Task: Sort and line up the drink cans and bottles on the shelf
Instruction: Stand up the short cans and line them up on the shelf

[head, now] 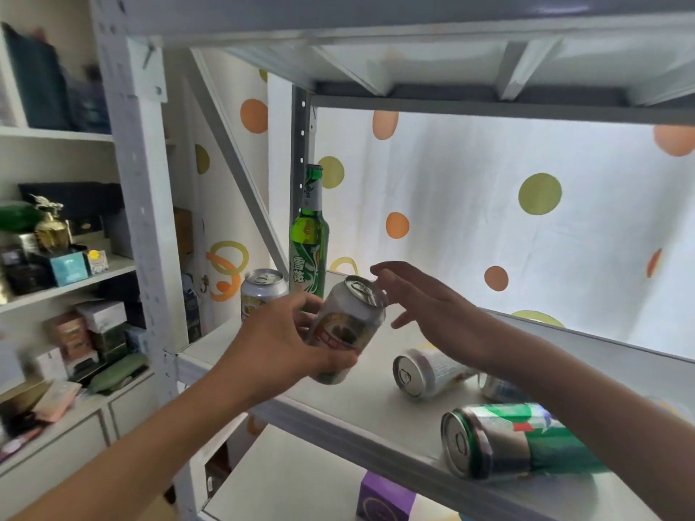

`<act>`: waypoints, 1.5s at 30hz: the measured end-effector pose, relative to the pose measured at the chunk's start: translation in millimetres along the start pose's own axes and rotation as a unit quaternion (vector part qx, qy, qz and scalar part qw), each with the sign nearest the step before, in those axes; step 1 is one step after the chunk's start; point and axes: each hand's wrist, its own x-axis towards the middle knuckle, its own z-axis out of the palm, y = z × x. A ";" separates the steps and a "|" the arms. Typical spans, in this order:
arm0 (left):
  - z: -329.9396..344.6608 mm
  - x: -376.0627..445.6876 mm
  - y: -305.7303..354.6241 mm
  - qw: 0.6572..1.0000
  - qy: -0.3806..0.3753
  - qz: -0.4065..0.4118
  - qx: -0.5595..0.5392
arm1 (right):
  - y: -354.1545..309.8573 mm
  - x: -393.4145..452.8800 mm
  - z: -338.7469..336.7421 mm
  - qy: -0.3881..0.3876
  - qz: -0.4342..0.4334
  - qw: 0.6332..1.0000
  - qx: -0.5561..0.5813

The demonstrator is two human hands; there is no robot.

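The left hand has its grip clamped round a tilted silver can held above the shelf; the right hand is beside its top, fingers spread, holding nothing. An upright can and green bottle stand behind, while a silver can and a green can lie on their sides.

A white metal shelf board carries a tall green glass bottle standing upright beyond the left hand, with a silver upright can just left of it. Below the right hand lie a silver toppled can and, nearer, a green toppled can
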 end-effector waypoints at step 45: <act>-36.7 -29.4 -59.8 0.978 0.110 0.061 0.164 | -3.8 72.2 67.1 0.072 -0.017 0.994 -0.082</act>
